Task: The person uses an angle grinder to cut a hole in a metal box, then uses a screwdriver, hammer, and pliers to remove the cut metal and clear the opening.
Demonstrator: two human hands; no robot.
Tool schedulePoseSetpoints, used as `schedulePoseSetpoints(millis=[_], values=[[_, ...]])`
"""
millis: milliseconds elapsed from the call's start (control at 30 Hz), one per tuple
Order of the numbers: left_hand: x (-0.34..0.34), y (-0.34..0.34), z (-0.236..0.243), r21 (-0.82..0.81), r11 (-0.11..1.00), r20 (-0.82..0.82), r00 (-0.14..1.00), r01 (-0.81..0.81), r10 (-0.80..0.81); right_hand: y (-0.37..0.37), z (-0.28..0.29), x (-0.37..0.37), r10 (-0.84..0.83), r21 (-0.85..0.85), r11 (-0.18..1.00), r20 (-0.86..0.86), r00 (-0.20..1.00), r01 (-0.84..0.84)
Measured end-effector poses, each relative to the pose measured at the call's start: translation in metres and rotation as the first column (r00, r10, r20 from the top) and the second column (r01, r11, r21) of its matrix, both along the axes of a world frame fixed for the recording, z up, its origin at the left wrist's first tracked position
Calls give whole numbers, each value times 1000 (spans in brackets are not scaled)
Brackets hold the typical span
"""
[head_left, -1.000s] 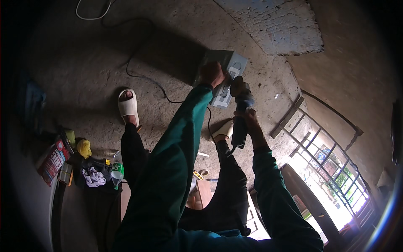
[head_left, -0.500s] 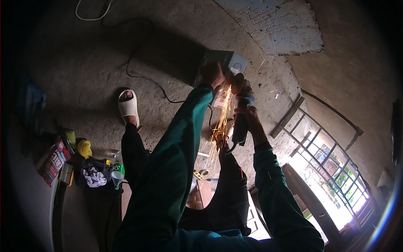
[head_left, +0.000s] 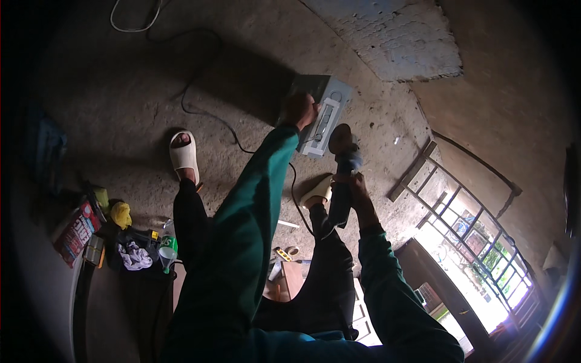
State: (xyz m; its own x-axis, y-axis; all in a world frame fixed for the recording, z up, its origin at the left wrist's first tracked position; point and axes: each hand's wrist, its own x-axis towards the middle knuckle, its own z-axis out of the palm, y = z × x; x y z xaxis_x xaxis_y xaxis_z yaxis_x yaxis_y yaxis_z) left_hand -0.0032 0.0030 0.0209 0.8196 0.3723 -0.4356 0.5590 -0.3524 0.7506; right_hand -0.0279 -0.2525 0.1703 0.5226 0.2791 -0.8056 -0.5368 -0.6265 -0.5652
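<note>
My left hand grips the near edge of a grey metal box-shaped piece that stands tilted on the dirt floor. Just right of it, my right hand is closed around the body of a dark angle grinder. Its disc end points up, close beside the piece's lower right edge. No sparks show. Both arms are in green sleeves.
My feet in white sandals rest on the floor, with a black cable running between them. A metal window grille lies at the right. At the left are a yellow object, a red packet and a white rag.
Half a second ago sparks flew where the grinder met the metal piece. Now the sparks are gone and the grinder sits slightly off the piece. My left hand kept its hold.
</note>
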Motion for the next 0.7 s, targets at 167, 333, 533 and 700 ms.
schedulePoseSetpoints(millis=[167, 333, 533, 700], values=[[-59, 19, 2, -268, 943, 142, 960, -197, 240, -18, 13, -20, -381, -43, 925, -130, 916, 379], [-154, 31, 21, 111, 974, 29, 980, -199, 197, -44, 34, -49, -310, 54, 949, -30, 950, 311], [-210, -7, 75, 129, 970, -21, 977, -207, 211, -70, 34, -82, -567, 3, 812, -237, 789, 584], [-222, -61, 149, -256, 915, -212, 941, -313, 263, -92, 22, -104, -689, -2, 709, -216, 692, 705]])
